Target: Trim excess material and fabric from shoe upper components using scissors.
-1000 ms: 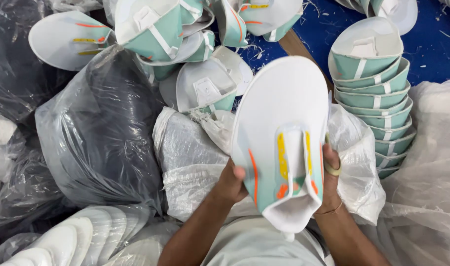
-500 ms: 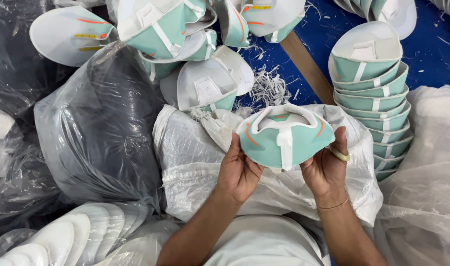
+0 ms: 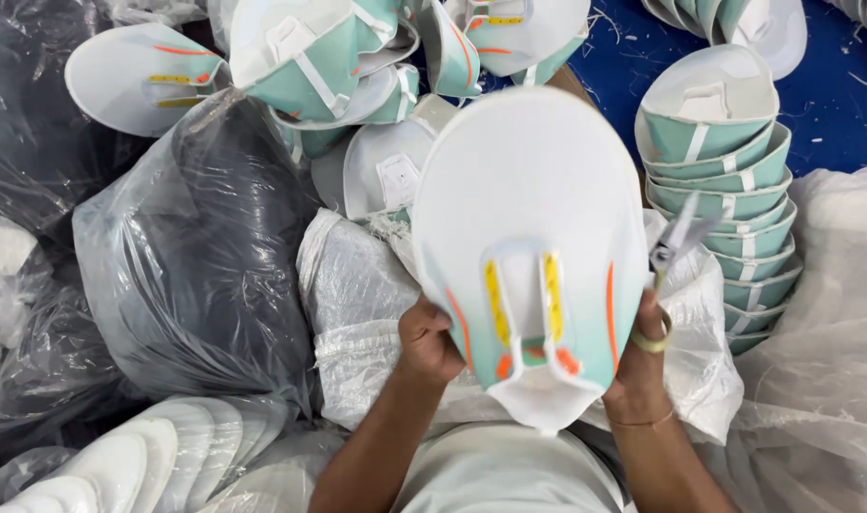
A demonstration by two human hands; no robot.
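Note:
I hold one white and mint-green shoe upper (image 3: 533,237) upright in front of me, its white side towards the camera, with yellow and orange stripes near the bottom. My left hand (image 3: 429,337) grips its lower left edge. My right hand (image 3: 638,366) grips the lower right edge and also carries small metal snips (image 3: 676,242) on a ring around a finger. The upper hides the white woven sack (image 3: 358,304) behind it.
A neat stack of nested green uppers (image 3: 718,190) stands at the right on a blue floor (image 3: 832,85). Loose uppers (image 3: 329,57) lie piled at the top. Dark plastic bags (image 3: 187,266) fill the left, clear plastic (image 3: 823,380) the right. White pieces (image 3: 120,465) lie stacked at bottom left.
The upper was turned from its white face to its hollow green underside half a second ago, and is now flipped back upright with the white face towards me, raised closer.

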